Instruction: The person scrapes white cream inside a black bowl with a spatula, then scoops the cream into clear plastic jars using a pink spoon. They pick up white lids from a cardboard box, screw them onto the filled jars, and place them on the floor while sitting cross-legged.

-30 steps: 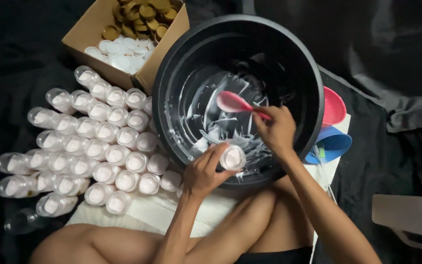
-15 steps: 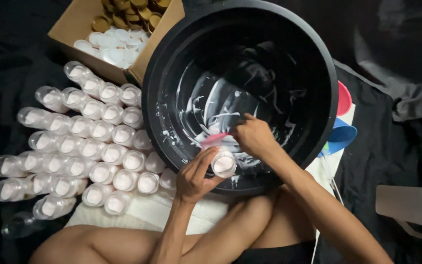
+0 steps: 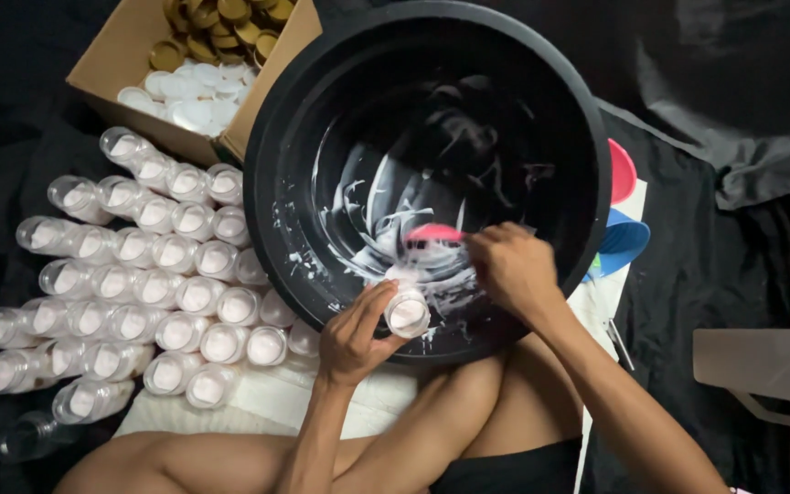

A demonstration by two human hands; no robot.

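One large round black plastic tub (image 3: 276, 137), its inside streaked with white cream, sat in front of the seated person's crossed legs. One small clear plastic bottle (image 3: 408, 313), filled to the mouth with white cream, was held over the tub's near rim; the left hand (image 3: 356, 334) had thumb and fingers curled shut around its side. One pink plastic spoon (image 3: 433, 233) lay just above that bottle inside the tub, its handle pinched in the closed fingers of the right hand (image 3: 514, 268). To the left, a packed cluster of filled clear bottles (image 3: 153, 274), roughly forty though an exact count cannot be told, stood and leaned on dark cloth and a white folded cloth (image 3: 267, 393); none showed a label. One open brown cardboard box (image 3: 121, 64) at upper left held a heap of white inner discs (image 3: 185, 96) and a heap of gold-coloured caps (image 3: 221, 23), too many to count. Behind the tub's right side, one pink plastic funnel (image 3: 622, 172) and one blue plastic funnel (image 3: 624, 242) showed in part.
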